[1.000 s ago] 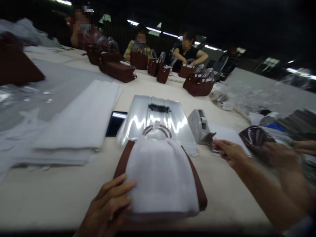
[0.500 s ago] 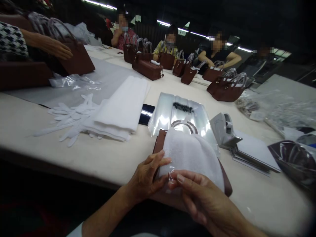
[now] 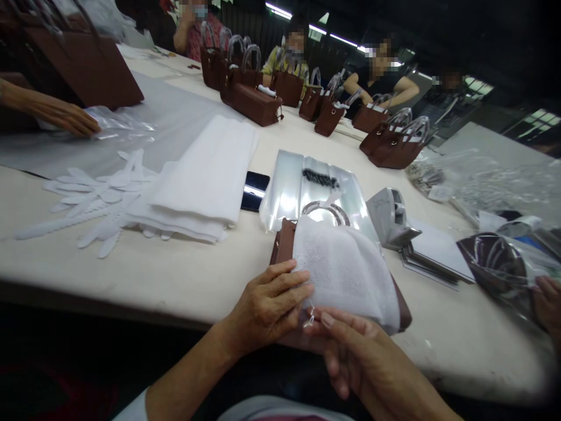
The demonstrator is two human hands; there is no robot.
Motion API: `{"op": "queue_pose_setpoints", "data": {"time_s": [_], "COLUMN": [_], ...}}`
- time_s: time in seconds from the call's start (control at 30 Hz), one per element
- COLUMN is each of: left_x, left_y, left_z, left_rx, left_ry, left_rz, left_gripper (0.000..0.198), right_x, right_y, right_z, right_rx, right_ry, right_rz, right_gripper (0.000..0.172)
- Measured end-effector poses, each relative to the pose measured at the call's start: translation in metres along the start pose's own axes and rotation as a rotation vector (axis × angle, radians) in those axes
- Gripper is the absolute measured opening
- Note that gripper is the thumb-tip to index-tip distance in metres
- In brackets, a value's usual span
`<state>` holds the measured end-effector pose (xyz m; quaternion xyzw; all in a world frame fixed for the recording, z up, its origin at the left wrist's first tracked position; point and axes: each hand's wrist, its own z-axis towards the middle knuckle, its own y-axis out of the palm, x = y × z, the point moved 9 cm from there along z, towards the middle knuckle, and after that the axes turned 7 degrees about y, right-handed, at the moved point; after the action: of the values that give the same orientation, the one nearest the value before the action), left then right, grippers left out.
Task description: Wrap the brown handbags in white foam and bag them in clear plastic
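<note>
Head view: at lower centre a brown handbag (image 3: 284, 248) lies on the table (image 3: 144, 275) under a white foam sheet (image 3: 346, 275). The left hand (image 3: 267, 304) lies flat, fingers pressing the sheet's near edge. The right hand (image 3: 363, 356) pinches a clear tape strip (image 3: 310, 318) beside it, so the 2 hands are touching. A tape dispenser (image 3: 388, 216) stands just right of the handbag.

Your left hand (image 3: 269, 301) lies flat, fingers on the white wrap (image 3: 344, 272) that covers the brown bag (image 3: 283, 245) at the near table (image 3: 144, 272) edge. Your right hand (image 3: 363, 356) sits just right of it, thumb tip at a tape scrap (image 3: 310, 318); grip unclear. Beyond the bag: clear sleeves (image 3: 302, 187), phone (image 3: 255, 190) left of them, tape dispenser (image 3: 388, 213) right.
</note>
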<state>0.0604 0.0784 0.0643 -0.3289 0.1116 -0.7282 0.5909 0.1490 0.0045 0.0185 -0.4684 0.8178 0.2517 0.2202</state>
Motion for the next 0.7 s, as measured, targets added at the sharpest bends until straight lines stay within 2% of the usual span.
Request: {"op": "queue_pose_setpoints", "data": {"time_s": [0.17,0.33,0.4,0.47,0.53,0.57,0.6,0.63,0.67,0.7], "left_x": [-0.001,-0.005,-0.004,-0.004,-0.003,-0.002,-0.002,-0.001,0.000,0.001], "left_y": [0.001,0.003,0.004,0.005,0.006,0.007,0.007,0.008,0.009,0.010], "left_z": [0.002,0.002,0.002,0.002,0.003,0.003,0.004,0.003,0.003,0.003], "left_rx": [0.000,0.008,-0.002,-0.028,-0.064,-0.084,-0.106,-0.127,-0.145,-0.159], "left_ry": [-0.015,-0.083,-0.089,-0.087,-0.085,-0.079,-0.071,-0.062,-0.052,-0.043], "left_rz": [-0.033,-0.008,0.027,0.047,0.058,0.064,0.073,0.085,0.097,0.111], "left_gripper": [0.034,0.027,0.028,0.029,0.031,0.034,0.037,0.040,0.043,0.045], "right_x": [0.015,0.023,0.038,0.065,0.089,0.092,0.084,0.064,0.034,0.000], "right_y": [-0.007,-0.009,-0.010,-0.010,-0.005,-0.003,-0.003,-0.004,-0.005,-0.003], "right_z": [-0.012,-0.007,0.001,0.009,0.010,0.007,0.002,-0.006,-0.019,-0.040], "right_rx": [0.125,0.106,0.072,0.036,-0.064,-0.122,-0.156,-0.155,-0.109,-0.020], "right_ry": [-0.067,-0.124,-0.084,0.039,0.179,0.188,0.116,-0.051,-0.311,-0.633], "right_rz": [0.217,0.339,0.384,0.388,0.270,0.151,-0.006,-0.194,-0.394,-0.588], "right_gripper": [0.040,0.038,0.040,0.043,0.043,0.040,0.035,0.029,0.021,0.013]}}
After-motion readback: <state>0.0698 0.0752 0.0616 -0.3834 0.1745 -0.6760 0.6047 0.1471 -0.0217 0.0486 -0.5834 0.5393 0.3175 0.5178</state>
